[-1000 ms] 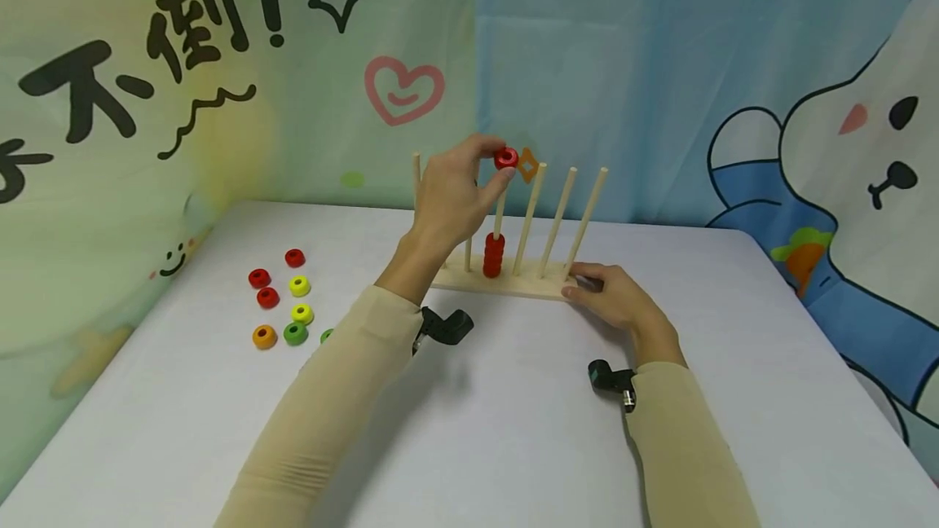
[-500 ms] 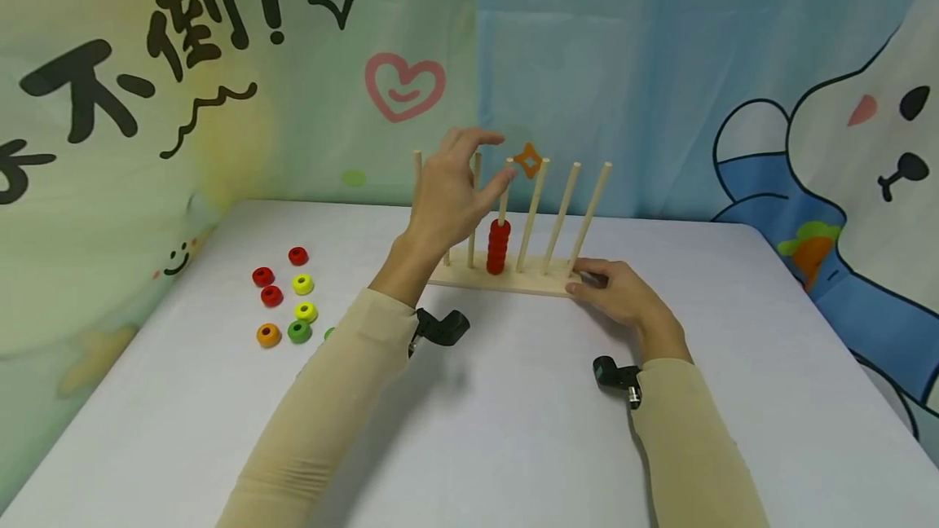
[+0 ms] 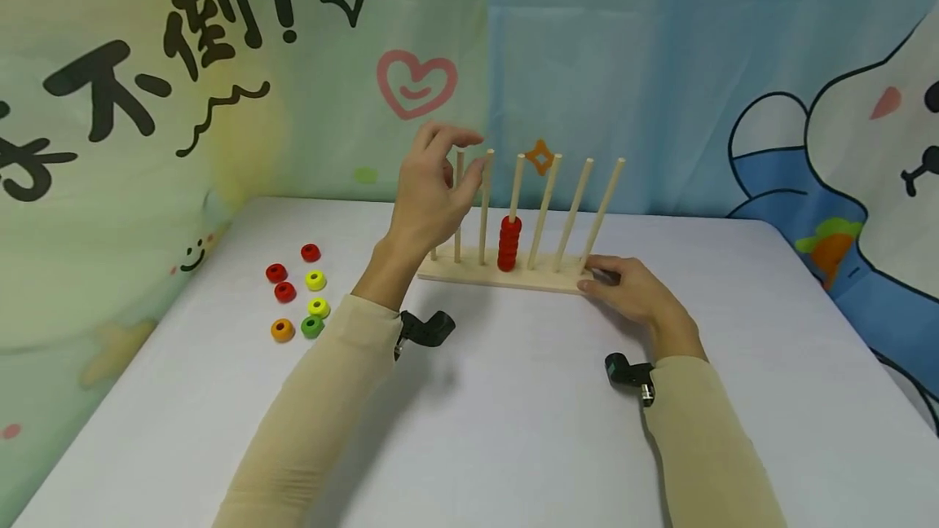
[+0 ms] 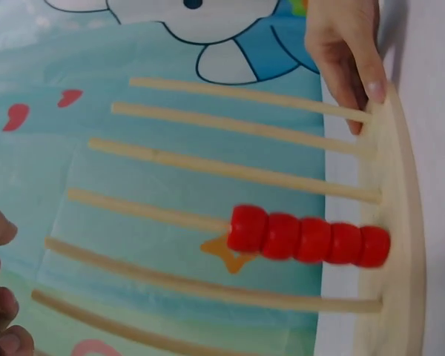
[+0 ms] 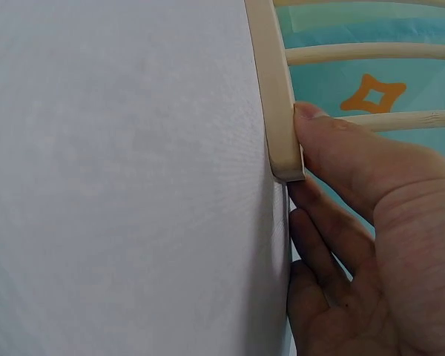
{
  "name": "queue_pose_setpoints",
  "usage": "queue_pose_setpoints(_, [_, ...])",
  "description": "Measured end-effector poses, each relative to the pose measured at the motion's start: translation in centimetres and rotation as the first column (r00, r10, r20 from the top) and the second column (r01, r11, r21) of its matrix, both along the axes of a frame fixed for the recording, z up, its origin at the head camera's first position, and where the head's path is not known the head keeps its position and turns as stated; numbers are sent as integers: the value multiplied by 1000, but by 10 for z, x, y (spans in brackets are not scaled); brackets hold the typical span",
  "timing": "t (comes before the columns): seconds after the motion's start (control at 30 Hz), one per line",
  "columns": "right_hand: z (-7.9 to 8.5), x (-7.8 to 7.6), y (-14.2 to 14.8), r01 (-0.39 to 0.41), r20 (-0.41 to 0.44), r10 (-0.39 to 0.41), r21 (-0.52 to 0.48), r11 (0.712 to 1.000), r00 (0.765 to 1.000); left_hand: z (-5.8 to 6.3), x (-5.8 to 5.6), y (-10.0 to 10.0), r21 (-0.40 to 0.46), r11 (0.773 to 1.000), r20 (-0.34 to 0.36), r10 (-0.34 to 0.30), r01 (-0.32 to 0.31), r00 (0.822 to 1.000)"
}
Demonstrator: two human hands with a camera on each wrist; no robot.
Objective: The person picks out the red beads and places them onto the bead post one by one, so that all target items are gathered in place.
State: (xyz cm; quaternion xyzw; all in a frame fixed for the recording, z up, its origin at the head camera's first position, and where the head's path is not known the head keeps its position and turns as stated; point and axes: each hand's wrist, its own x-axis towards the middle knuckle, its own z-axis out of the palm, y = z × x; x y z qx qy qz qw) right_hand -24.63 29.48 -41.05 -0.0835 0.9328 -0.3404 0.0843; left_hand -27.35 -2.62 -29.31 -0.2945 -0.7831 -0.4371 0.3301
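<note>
A wooden peg rack (image 3: 469, 274) with a row of upright pegs stands on the table. Several red beads (image 3: 509, 244) are stacked on one of its middle pegs, reaching down to the base; the left wrist view shows this stack (image 4: 308, 236) closely. My left hand (image 3: 433, 190) is raised in front of the left pegs, thumb and index finger spread apart with nothing between them. At the rack's right end my right hand (image 3: 638, 296) grips the base, thumb on the near side and fingers behind, as the right wrist view shows at the board's corner (image 5: 285, 159).
Loose beads lie on the white table (image 3: 513, 430) to the left: three red ones (image 3: 285, 292), two yellow ones (image 3: 315, 280), a green one (image 3: 311, 327) and an orange one (image 3: 282, 330). A printed curtain (image 3: 587, 63) hangs right behind the table.
My left hand has let go of a red bead, which now tops the stack, and has moved left from that peg. My right hand keeps its hold on the base.
</note>
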Motion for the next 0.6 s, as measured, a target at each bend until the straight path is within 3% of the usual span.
queue_pose_setpoints(0.13, [-2, -2, 0, -13, -3, 13, 0, 1000, 1000, -6, 2, -11, -4, 1000, -6, 29, -29, 1000])
queue_pose_setpoints(0.3, [-2, -1, 0, -5, 16, 4, 12, 1000, 1000, -10, 5, -24, -83, 995, 25, 59, -57, 998])
queue_pose_setpoints(0.6, [3, -1, -1, 12, 42, -12, 3, 1000, 999, -18, 7, -47, -92, 995, 21, 43, -41, 999])
